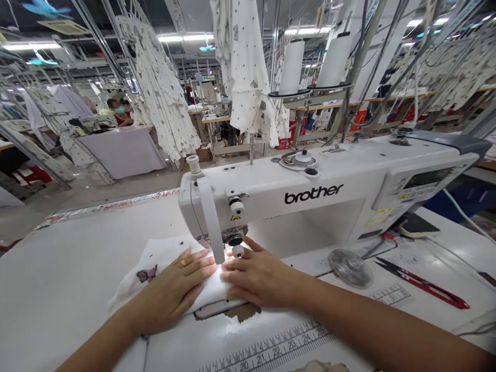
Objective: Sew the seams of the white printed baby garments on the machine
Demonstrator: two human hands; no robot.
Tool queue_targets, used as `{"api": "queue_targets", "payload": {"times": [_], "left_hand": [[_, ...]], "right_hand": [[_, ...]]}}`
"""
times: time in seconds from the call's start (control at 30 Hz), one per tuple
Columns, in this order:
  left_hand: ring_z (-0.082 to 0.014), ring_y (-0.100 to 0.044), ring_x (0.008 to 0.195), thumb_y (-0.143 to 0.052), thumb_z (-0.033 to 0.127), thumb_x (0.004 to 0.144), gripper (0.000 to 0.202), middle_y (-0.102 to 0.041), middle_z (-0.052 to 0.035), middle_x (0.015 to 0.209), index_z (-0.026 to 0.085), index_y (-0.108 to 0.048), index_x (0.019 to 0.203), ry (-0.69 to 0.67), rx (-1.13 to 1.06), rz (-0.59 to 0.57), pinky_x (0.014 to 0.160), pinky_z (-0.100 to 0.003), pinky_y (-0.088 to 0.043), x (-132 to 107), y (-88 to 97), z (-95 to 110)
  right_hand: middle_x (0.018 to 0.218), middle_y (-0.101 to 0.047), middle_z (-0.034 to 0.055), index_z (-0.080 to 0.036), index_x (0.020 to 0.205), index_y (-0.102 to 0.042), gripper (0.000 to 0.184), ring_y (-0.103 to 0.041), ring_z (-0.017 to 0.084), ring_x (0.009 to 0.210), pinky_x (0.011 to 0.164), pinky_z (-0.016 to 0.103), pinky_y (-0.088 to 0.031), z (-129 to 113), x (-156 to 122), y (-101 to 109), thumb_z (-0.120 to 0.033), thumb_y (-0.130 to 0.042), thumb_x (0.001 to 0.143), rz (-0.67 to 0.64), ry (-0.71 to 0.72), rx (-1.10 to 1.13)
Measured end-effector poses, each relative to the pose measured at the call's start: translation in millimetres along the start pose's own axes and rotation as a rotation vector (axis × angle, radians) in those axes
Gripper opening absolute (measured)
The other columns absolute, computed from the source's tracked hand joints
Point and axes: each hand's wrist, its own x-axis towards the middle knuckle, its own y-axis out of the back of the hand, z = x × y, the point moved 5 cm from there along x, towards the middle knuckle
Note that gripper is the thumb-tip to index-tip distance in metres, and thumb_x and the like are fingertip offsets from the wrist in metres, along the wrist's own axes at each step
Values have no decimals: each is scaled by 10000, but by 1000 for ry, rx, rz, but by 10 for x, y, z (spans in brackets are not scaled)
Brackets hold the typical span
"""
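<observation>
My left hand [174, 292] lies flat, fingers stretched out, on a piece of white printed fabric [155, 261] on the sewing table. It wears a ring. My right hand [259, 276] rests flat on the same fabric just right of the needle area, fingers pointing left. Both hands press the fabric beneath the head of a white Brother sewing machine [310, 194]. The needle and presser foot are mostly hidden behind the machine's front guard.
Red-handled thread snips [426, 284] lie on the table [58, 274] at the right, beside a clear round disc [351, 266]. A ruler scale [271, 351] is printed along the table's near edge. Two thread cones [310, 64] stand behind the machine. Printed garments [244, 67] hang overhead; a person sits far left.
</observation>
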Motion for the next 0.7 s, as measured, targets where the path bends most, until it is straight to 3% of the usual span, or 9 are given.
{"api": "queue_targets", "payload": {"times": [0.4, 0.53, 0.7], "left_hand": [[-237, -460, 1345, -423, 173, 963, 479, -501, -92, 1457, 235, -407, 1438, -72, 24, 16, 1133, -451, -373, 43, 58, -124], [-240, -477, 1324, -398, 104, 942, 460, -576, -50, 1375, 271, -492, 1360, -1, 74, 28, 1114, -473, -394, 71, 109, 49], [-203, -535, 1252, -390, 27, 891, 518, -587, -68, 1345, 242, -518, 1345, 64, -34, 147, 1050, -378, -479, 68, 4, 237]], "right_hand": [[1084, -657, -14, -223, 1111, -613, 237, -514, 157, 1064, 1169, 359, -64, 53, -23, -3, -407, -516, 997, -7, -31, 44], [1043, -653, -1, -210, 1019, -648, 239, -526, 162, 1000, 1173, 384, -93, 13, -35, 5, -412, -524, 990, -24, 19, 33], [1040, -640, 6, -211, 973, -657, 253, -517, 175, 1011, 1179, 408, -106, 41, -28, -38, -438, -544, 973, -53, -21, 9]]}}
